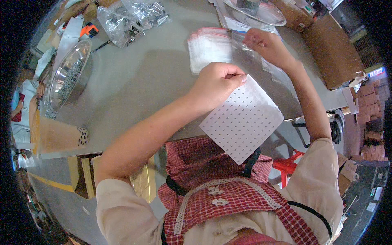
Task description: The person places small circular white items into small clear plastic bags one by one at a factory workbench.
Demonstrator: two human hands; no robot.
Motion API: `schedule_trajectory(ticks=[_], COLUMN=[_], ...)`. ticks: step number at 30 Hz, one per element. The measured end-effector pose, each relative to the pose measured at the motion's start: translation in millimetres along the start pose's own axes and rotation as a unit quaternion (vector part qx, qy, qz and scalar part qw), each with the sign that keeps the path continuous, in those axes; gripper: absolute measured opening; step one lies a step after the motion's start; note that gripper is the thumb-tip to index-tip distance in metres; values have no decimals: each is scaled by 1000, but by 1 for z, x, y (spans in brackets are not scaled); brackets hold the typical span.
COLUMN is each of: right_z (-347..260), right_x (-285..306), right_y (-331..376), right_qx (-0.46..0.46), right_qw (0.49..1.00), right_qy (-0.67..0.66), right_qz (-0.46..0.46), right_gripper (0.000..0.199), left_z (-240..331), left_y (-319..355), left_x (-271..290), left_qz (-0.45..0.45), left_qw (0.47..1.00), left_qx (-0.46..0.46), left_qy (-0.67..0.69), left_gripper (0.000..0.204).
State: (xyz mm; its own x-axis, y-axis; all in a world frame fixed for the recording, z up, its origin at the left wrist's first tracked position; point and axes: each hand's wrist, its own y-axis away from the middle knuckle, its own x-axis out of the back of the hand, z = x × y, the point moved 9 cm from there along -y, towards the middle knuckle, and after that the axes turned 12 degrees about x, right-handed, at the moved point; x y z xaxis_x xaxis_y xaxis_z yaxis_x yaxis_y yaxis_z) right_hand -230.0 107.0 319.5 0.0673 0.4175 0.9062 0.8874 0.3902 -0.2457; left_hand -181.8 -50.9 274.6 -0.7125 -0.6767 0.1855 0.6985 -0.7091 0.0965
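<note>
Left hand (220, 83): thumb and fingers pinch the far corner of a white patterned sheet (245, 118), positioned over the near edge of the grey table (134, 92). Right hand (263, 43): farther and to the right, fingers curled, beside a stack of clear bags (209, 51); whether it grips anything cannot be determined. Metal bowl (83, 79) at left.

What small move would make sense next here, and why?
Probably the right hand should draw one bag free: it is beside the stack of red-edged plastic bags, while the left hand already pinches the patterned white sheet by a corner. Whether it grips one is unclear.
</note>
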Motion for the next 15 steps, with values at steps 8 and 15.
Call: schedule_trajectory(ticks=[8,15], right_z=[14,67], right_x=[-21,21], right_y=[-3,36], right_qx=[110,-132], right_qw=[954,977], right_qy=[264,131], right_qz=[91,-102], right_gripper=[22,71], left_z=[3,11], left_y=[0,6], left_x=[5,16], left_qz=[26,52], left_qw=[999,996], left_qx=[-20,-24], left_qy=[4,72], left_gripper=[24,23])
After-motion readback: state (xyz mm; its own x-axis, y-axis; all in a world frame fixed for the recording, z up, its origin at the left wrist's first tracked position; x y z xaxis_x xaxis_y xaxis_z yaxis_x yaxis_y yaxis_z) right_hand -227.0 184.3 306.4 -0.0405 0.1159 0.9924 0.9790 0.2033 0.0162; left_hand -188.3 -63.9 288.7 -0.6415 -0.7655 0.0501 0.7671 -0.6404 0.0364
